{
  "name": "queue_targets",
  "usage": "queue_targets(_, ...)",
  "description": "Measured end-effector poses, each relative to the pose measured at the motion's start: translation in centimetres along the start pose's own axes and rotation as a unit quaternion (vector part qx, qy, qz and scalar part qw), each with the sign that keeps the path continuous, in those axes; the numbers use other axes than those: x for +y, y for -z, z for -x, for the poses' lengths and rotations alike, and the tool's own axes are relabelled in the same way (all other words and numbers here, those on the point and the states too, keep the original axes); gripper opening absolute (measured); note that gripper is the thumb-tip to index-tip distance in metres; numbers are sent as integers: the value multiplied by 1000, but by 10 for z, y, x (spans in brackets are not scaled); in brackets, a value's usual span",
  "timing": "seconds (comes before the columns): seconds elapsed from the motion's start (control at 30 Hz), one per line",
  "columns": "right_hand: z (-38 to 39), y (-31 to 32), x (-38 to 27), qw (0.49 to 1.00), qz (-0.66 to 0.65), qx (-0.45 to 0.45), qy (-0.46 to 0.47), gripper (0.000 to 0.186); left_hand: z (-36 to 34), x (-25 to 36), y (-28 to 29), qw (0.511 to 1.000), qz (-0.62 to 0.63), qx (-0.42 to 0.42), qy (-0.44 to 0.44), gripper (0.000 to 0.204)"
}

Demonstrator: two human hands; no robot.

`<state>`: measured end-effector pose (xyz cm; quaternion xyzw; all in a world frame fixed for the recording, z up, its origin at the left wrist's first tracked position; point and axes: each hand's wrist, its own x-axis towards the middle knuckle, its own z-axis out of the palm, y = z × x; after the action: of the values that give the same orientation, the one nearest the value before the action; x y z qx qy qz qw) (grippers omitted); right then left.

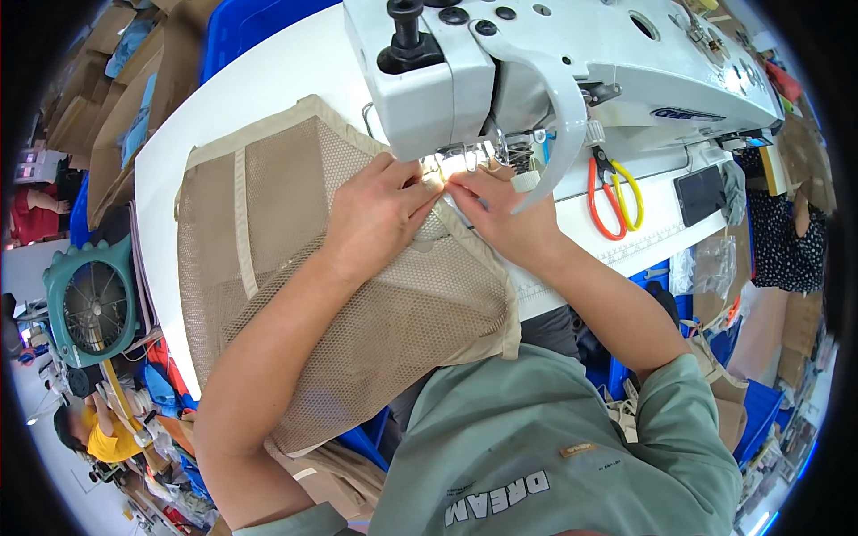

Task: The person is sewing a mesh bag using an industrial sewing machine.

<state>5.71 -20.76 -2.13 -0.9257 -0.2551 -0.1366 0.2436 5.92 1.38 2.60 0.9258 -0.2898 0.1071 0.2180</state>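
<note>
Both my hands are at the lit needle area of a white sewing machine [420, 98]. A tan mesh fabric piece [375, 330] with bound edges spreads over the table and hangs down over my lap. My left hand [375, 210] pinches the bound edge just left of the presser foot. On the other side, my right hand [509, 214] has thumb and finger closed on the same edge, close to the left fingertips. The exact spot under the foot is hidden by my fingers and the glare.
Scissors [609, 201] with orange and yellow handles lie right of the machine, beside a dark flat phone-like slab [700, 196]. A green fan [92, 304] stands left of the white table [170, 152]. Cardboard boxes [152, 80] and a blue bin [241, 36] sit behind. Other people are farther off.
</note>
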Motion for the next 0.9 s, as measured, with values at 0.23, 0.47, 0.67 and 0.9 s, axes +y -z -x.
queue_targets(0.23, 1, 0, -3, 999, -7, 25, 22, 14, 2, 0, -1, 1000, 14, 4, -2, 10)
queue_targets(0.47, -1, 13, -11, 998, 21, 28, 53, 15, 2, 0, 3, 1000, 26, -12, 1, 11)
queue_targets(0.67, 1, 18, -13, 996, 11, 18, 83, 16, 3, -2, -1, 999, 49, 7, -5, 13)
queue_targets(0.9, 2, 19, -10, 994, 2, 24, 104, 20, 4, -1, -3, 999, 5, -11, -35, 13)
